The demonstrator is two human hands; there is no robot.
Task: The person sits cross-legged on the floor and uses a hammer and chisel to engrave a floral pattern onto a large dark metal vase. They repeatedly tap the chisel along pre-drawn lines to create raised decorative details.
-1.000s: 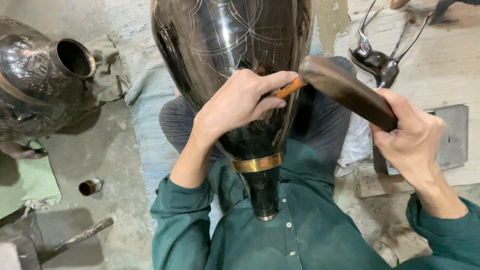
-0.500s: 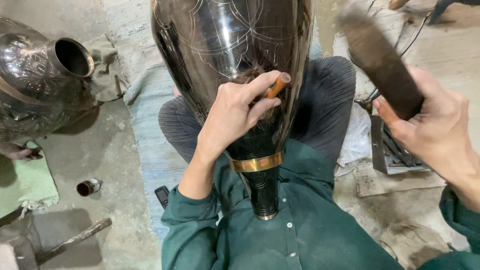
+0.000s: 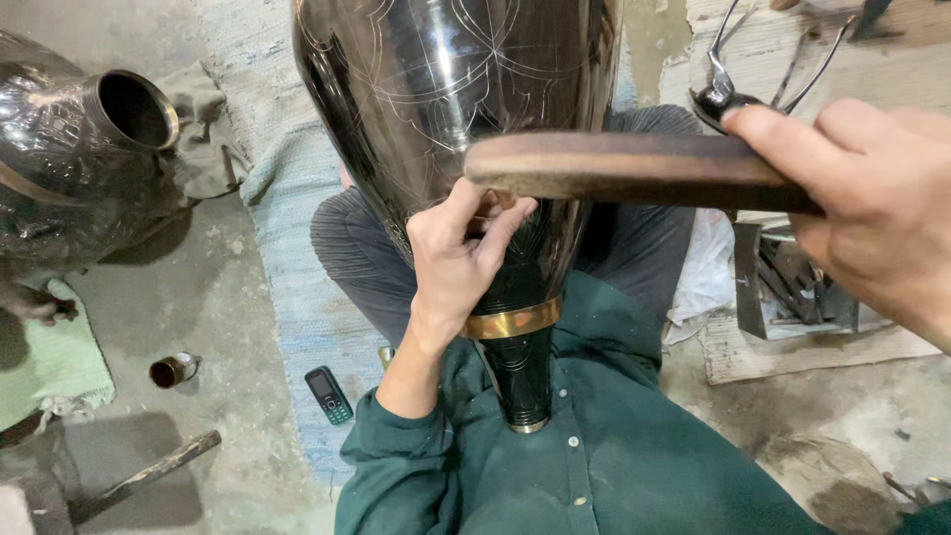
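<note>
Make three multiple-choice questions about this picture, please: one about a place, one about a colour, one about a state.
1. Where does the small mobile phone lie?
A. on the pale blue mat
B. on the green cloth
C. inside the second vessel

2. What colour is the band around the neck of the large dark vase?
A. red
B. gold
C. white

3. How is the wooden mallet held?
A. it lies on the floor
B. the left hand grips it
C. the right hand grips it, raised over the left hand

Answers:
1. A, the phone rests on the mat beside the left sleeve.
2. B, the ring shines gold against the black neck.
3. C, the right hand's fingers wrap its handle above the vase.
</note>
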